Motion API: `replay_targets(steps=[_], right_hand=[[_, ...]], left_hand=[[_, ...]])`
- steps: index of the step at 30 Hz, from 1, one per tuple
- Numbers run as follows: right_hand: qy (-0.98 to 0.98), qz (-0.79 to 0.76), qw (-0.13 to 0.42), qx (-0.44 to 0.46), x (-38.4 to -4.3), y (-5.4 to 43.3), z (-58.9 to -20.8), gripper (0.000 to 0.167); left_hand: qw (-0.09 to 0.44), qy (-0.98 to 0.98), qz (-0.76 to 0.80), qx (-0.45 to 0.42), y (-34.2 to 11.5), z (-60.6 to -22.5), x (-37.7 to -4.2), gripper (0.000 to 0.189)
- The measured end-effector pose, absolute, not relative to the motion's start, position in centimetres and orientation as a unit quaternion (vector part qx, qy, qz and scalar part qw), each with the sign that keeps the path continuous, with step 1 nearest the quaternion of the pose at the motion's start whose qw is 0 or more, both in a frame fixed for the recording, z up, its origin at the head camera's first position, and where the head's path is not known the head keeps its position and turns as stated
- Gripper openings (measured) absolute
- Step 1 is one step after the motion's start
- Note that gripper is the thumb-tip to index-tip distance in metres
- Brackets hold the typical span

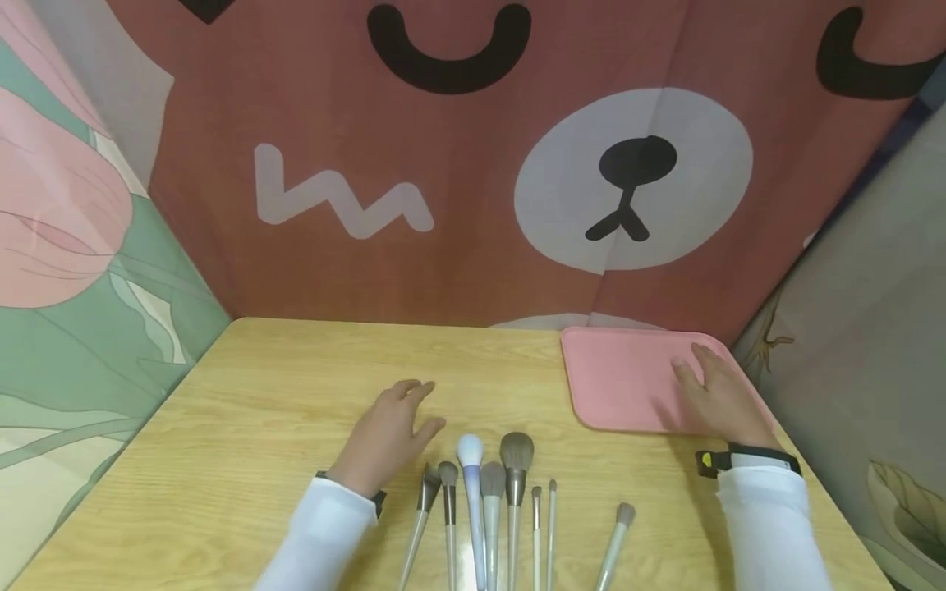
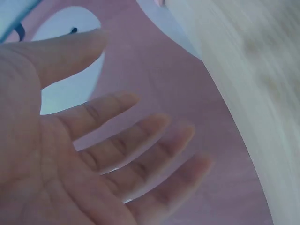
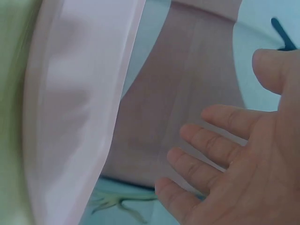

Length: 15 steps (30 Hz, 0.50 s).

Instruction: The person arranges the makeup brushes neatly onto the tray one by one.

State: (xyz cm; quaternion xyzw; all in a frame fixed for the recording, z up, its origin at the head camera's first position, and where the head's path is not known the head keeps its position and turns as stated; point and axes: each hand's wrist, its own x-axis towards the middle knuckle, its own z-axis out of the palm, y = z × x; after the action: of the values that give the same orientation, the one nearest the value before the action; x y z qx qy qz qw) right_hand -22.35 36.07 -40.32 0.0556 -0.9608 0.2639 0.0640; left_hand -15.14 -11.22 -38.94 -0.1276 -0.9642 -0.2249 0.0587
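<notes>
My left hand (image 1: 386,437) hovers above the wooden table, left of a row of makeup brushes; its spread fingers hold nothing in the left wrist view (image 2: 117,150). Nearest it are an angled brush (image 1: 429,488) and a small dark brush (image 1: 448,476). Beside these lie a white-and-lavender brush (image 1: 470,460), a grey brush (image 1: 493,484), a large fluffy brush (image 1: 516,460) and two thin ones. One more brush (image 1: 621,525) lies apart to the right. My right hand (image 1: 724,402) is over the pink tray (image 1: 613,377), fingers extended and holding nothing.
The wooden table (image 1: 296,369) ends at a brown bear-print cloth (image 1: 332,271) behind. Patterned cloths hang at the left (image 1: 66,328) and right (image 1: 872,312). The tray sits at the table's back right corner. The brush handles run out of the head view's lower edge.
</notes>
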Motion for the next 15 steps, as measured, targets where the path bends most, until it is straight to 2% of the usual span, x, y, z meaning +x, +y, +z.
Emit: replay_targets(steps=[7,12,15], right_hand=[[-0.964,0.265,0.015,-0.024,-21.8,38.9,-40.7,0.084],[-0.958,0.275,-0.018,-0.079,-21.3,41.4,-41.3,0.090],[-0.951,0.283,-0.039,-0.119,-20.8,43.0,-41.5,0.093]], left_hand=[[0.023,-0.961,-0.245,-0.125,-10.9,-39.0,-12.2,0.046],[0.008,-0.962,-0.229,-0.147,-10.4,-39.6,-10.5,0.027],[-0.003,-0.965,-0.210,-0.159,-10.2,-40.1,-9.9,0.027]])
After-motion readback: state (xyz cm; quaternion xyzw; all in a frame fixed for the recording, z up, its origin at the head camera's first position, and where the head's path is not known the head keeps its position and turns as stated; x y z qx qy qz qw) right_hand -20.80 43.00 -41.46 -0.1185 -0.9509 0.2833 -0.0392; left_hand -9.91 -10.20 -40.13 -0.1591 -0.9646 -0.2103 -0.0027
